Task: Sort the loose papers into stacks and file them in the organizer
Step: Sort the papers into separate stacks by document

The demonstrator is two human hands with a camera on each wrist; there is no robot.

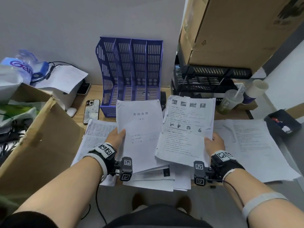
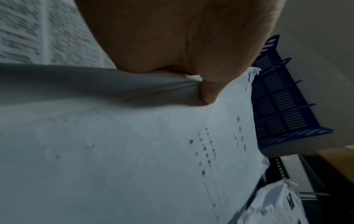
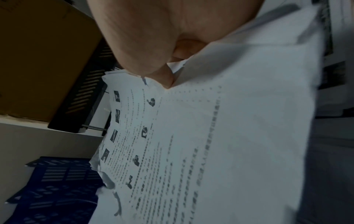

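Observation:
My left hand (image 1: pixel 117 136) pinches the left edge of a white title-page document (image 1: pixel 139 127), thumb on top; its thumb (image 2: pixel 209 91) presses that title-page document (image 2: pixel 134 151). My right hand (image 1: pixel 213 143) pinches the right edge of a thick picture-printed paper stack (image 1: pixel 187 129); the same hand (image 3: pixel 162 72) clamps the paper stack (image 3: pixel 220 144) near its edge. Both bundles are lifted above loose papers (image 1: pixel 156 176) on the desk. The purple four-slot organizer (image 1: pixel 131 71) stands empty just behind them against the wall.
More printed sheets (image 1: pixel 250 145) cover the desk at right and text pages (image 1: pixel 98 134) lie at left. A phone (image 1: pixel 91 111) lies beside the organizer. A cardboard box (image 1: pixel 42 142) sits at left, black trays (image 1: pixel 205 79) under a big carton (image 1: pixel 230 30) at right, cups (image 1: pixel 243 97) nearby.

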